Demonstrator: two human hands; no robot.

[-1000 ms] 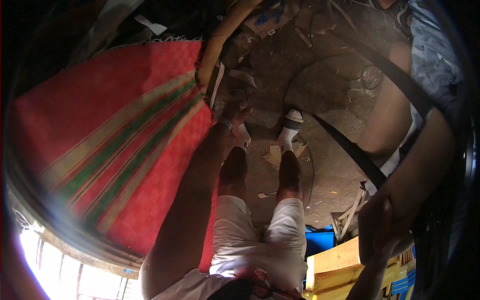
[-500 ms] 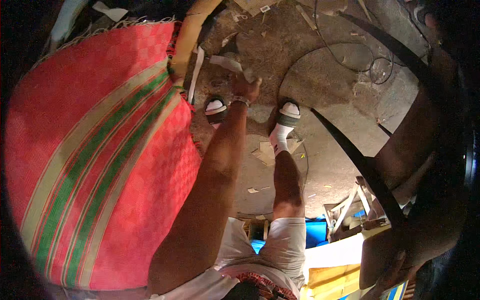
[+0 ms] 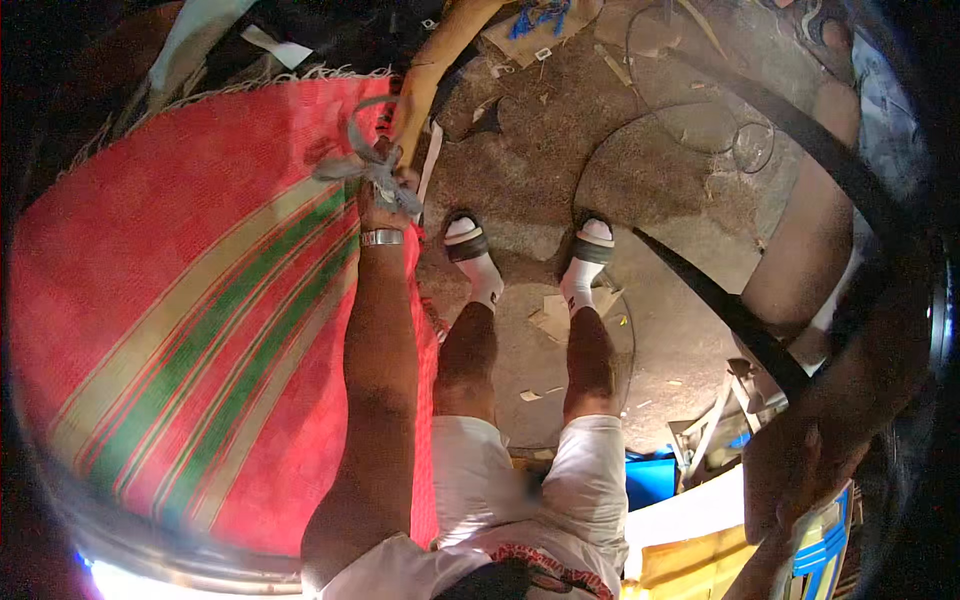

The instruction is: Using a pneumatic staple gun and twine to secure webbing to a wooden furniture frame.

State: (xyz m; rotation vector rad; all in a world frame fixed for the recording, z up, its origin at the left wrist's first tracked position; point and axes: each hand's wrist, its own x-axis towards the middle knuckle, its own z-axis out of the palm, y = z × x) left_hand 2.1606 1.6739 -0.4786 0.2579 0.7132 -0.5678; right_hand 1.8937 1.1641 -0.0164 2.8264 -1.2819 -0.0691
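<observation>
The left hand (image 3: 392, 190) is at the far left, its fingers closed around a tangle of grey strips (image 3: 375, 172), with a loop rising on the far side and loose ends spreading left. A metal-banded watch (image 3: 382, 237) circles the wrist. Just beside the hand runs a curved wooden bar (image 3: 432, 75), next to the fringed far end of a red mat (image 3: 150, 230) with green and tan stripes.

The right hand (image 3: 808, 455) is at the near right, deep in shadow and well apart from the left — I cannot tell what it grips, if anything. Two dark tapering pieces (image 3: 715, 305) stretch from that side over the floor (image 3: 530, 195). Farther right is another person's bare leg (image 3: 805, 230). Cardboard scraps (image 3: 555, 315) lie between the wearer's sandalled feet (image 3: 470, 240) — a blue object (image 3: 650, 480) sits nearer, to the right.
</observation>
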